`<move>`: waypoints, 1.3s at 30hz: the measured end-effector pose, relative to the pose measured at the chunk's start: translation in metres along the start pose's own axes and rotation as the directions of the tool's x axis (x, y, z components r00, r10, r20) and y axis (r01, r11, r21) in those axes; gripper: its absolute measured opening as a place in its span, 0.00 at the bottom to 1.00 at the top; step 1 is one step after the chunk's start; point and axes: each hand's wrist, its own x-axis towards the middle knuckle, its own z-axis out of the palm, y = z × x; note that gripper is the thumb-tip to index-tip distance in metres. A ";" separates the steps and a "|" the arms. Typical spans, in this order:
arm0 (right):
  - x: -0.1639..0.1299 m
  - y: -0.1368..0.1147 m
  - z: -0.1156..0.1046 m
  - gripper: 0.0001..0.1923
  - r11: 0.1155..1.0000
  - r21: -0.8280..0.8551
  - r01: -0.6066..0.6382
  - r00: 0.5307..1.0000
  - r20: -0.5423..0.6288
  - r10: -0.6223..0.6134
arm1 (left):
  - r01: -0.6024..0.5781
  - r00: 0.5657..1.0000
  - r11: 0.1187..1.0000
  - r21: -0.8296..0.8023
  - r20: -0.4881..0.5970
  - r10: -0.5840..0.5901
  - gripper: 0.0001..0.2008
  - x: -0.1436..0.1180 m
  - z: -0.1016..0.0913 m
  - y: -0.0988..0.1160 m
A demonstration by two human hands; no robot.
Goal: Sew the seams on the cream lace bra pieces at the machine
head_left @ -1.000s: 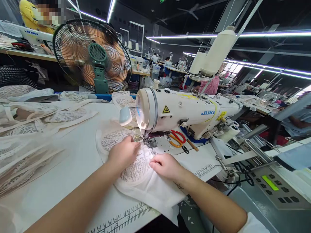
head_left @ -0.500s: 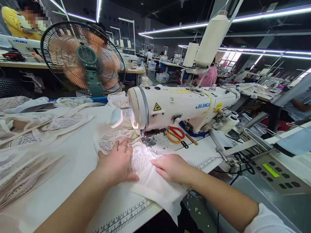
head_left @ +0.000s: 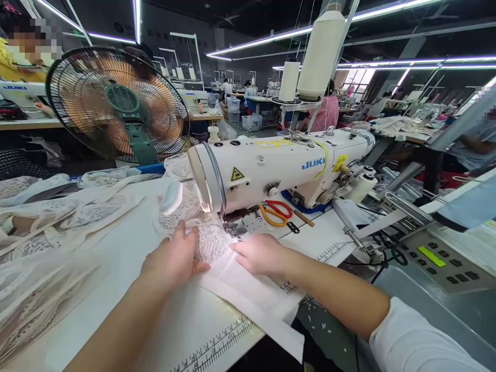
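A white lace garment piece (head_left: 211, 243) lies under the needle end of a white sewing machine (head_left: 251, 170). My left hand (head_left: 170, 261) rests on the lace's left side, fingers spread and thumb pointing right. On the other side, my right hand (head_left: 259, 254) pinches the fabric's edge between thumb and fingers, close to the presser foot. A plain white part of the garment drapes over the table's front edge. The needle itself is too small to make out. Orange-and-red-handled scissors (head_left: 276, 213) lie on the machine bed right of the needle area.
More lace pieces (head_left: 93, 206) lie heaped on the left of the table. Behind them a large fan (head_left: 123, 98) spins. Thread cones (head_left: 321, 54) stand above the machine. A control panel (head_left: 436, 261) sits at the right, and printed rulers (head_left: 217, 349) mark the table edge.
Both hands and the lace have shifted slightly toward the machine, and the hanging white cloth now lies straighter over the edge. The whole view has also moved a little.
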 end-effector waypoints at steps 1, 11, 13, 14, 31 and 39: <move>0.001 -0.002 -0.002 0.17 1.000 -0.004 0.003 1.000 0.014 -0.002 | 0.013 1.000 1.000 -0.002 -0.003 -0.013 0.36 0.001 0.001 -0.001; 0.004 -0.014 -0.015 0.21 0.998 -0.052 -0.036 0.995 0.095 0.041 | -0.084 0.996 0.996 0.022 -0.029 0.085 0.35 0.001 0.006 -0.004; 0.004 -0.015 -0.015 0.23 0.998 -0.047 -0.035 0.995 0.094 0.039 | -0.100 0.993 0.995 0.029 -0.058 0.101 0.34 0.003 0.008 -0.006; 0.005 -0.015 -0.015 0.24 0.998 -0.045 -0.040 0.994 0.097 0.044 | -0.104 0.992 0.994 0.023 -0.069 0.105 0.33 0.005 0.009 -0.007; -0.014 -0.002 0.009 0.17 1.000 0.004 -0.031 0.999 -0.027 0.031 | -0.042 0.991 0.978 -0.206 -0.131 0.015 0.36 0.024 0.010 -0.021; -0.047 0.020 0.013 0.15 0.993 0.038 0.114 0.991 -0.073 -0.111 | -0.043 0.951 0.996 -0.075 -0.309 0.018 0.29 0.013 0.009 -0.002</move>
